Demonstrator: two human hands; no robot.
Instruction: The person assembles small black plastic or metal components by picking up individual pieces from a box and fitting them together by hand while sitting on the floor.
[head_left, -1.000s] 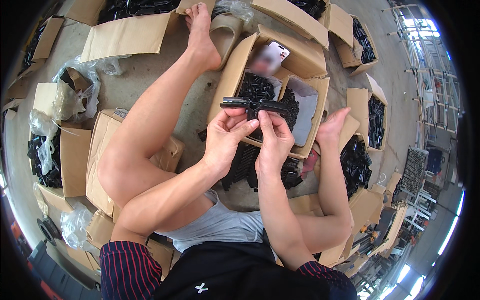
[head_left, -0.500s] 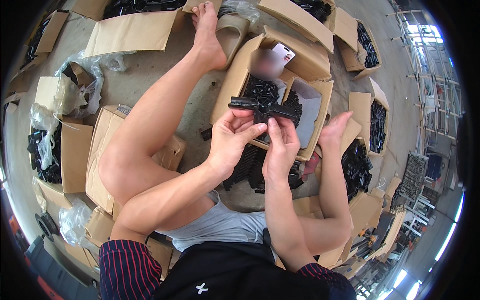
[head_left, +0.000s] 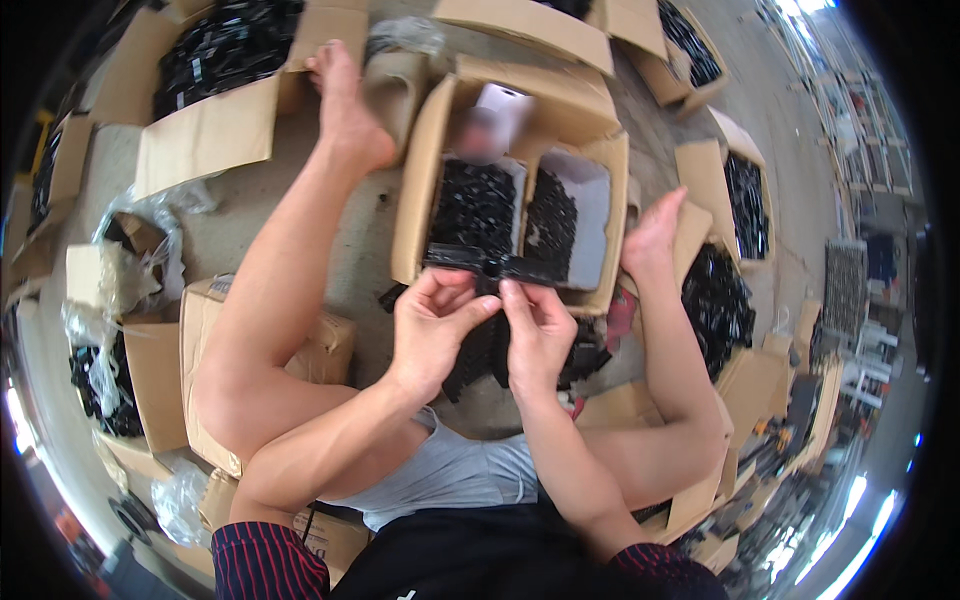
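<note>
Both hands hold one black T-shaped bracket [head_left: 535,269], its two arms spread level to left and right. My left hand [head_left: 425,340] is closed, with fingers behind the left arm and thumb at the middle. With thumb and fingertips, my right hand [head_left: 540,340] pinches the part just right of its centre. What the fingertips press on at the joint is too small to make out. Just beyond the hands stands an open cardboard box [head_left: 412,215]. Small black parts [head_left: 475,205] fill its left side, and finer black pieces [head_left: 550,215] lie in a grey-lined compartment at right.
A phone [head_left: 508,103] rests at the box's far end. Black ridged parts [head_left: 470,370] lie on the floor beneath my hands. Open cartons of black parts [head_left: 225,55] stand around me, with a closed carton [head_left: 205,365] by my left leg. Clear plastic bags [head_left: 180,505] lie at left.
The whole view has shifted. My hands have drawn the bracket back from over the box to its near edge, and both still grip it.
</note>
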